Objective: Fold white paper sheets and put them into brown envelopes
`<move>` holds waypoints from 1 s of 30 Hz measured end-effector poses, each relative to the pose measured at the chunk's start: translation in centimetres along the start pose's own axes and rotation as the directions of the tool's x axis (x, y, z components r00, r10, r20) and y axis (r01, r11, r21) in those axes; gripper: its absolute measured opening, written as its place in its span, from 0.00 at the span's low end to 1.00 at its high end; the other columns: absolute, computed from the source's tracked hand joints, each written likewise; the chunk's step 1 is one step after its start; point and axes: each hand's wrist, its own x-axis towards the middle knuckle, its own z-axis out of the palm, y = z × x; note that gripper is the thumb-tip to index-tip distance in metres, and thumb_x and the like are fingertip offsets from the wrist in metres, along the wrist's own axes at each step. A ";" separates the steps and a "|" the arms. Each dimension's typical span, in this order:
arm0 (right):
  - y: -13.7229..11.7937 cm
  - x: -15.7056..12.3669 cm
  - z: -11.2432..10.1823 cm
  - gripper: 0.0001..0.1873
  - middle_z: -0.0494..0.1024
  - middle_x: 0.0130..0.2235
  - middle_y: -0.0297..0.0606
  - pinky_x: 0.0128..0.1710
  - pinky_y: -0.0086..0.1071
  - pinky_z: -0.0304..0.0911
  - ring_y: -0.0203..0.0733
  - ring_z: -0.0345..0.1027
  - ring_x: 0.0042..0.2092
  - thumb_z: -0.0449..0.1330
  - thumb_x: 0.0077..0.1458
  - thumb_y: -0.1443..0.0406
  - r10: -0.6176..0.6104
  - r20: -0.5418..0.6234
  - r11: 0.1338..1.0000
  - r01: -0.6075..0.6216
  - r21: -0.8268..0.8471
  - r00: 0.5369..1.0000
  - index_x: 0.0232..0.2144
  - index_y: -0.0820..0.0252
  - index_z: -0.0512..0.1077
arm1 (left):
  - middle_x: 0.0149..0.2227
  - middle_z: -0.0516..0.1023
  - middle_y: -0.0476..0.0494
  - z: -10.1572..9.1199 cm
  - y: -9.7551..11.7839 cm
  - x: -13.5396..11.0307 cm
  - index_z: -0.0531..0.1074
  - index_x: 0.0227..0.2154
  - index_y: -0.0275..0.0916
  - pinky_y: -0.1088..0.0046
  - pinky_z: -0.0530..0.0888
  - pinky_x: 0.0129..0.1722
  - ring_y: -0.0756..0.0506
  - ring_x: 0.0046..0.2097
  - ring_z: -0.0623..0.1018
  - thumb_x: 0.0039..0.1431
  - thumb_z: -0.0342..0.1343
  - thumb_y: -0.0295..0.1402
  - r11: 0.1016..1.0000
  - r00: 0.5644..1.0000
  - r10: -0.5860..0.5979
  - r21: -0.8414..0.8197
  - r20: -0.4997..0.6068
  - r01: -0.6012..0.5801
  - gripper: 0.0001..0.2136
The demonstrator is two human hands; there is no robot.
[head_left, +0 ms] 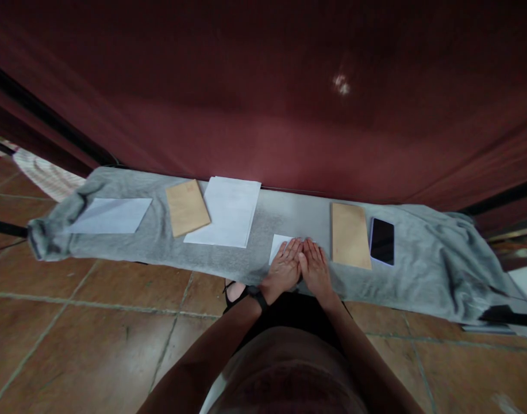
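Observation:
My left hand [284, 263] and my right hand [315, 265] lie flat side by side, fingers stretched out, on a small folded white paper [279, 244] near the front edge of a narrow surface covered by a grey cloth [289, 215]. Most of the paper is hidden under my hands. A black band sits on my left wrist. A brown envelope [350, 235] lies just right of my right hand, and a dark phone [382, 241] lies beyond it.
To the left lie a stack of white sheets [226, 210], another brown envelope [187, 207] and a white envelope [111, 215]. A dark red curtain [263, 103] hangs behind the surface. Brown floor tiles [86, 322] spread below.

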 end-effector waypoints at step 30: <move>0.1 -2.0 0.0 0.37 0.56 0.69 0.63 0.65 0.53 0.55 0.60 0.54 0.69 0.46 0.71 0.55 0.062 -0.066 0.931 -0.081 -0.356 0.996 0.70 0.76 0.47 | 0.71 0.53 0.28 -1.5 -3.4 -2.4 0.52 0.69 0.24 0.53 0.53 0.70 0.36 0.72 0.53 0.72 0.39 0.46 0.923 0.929 -0.368 0.109 -0.040 0.370 0.33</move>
